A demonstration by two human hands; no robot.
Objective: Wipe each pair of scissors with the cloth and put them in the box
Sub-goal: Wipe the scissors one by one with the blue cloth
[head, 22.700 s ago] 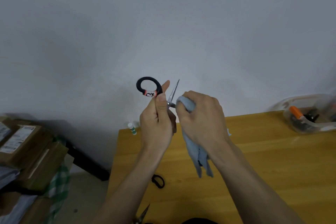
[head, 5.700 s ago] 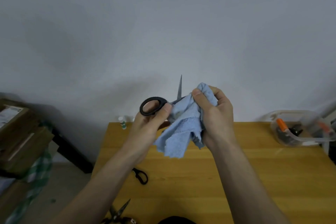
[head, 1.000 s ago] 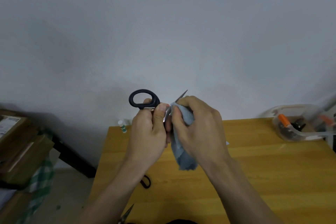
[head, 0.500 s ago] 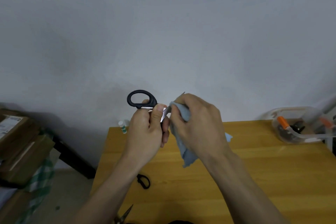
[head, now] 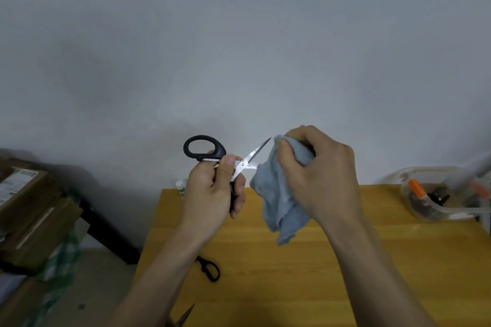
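i am working in a plain storage or workroom: a bare grey wall is rising behind my wooden table, and labelled cardboard boxes are sitting stacked at my left.

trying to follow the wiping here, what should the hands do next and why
Probably draw the cloth along the blade once more toward the tip. The left hand holds the scissors up by the handle with the blades open, and the right hand grips the cloth bunched beside them, so wiping looks unfinished. The box sits far right, so placing comes afterwards.
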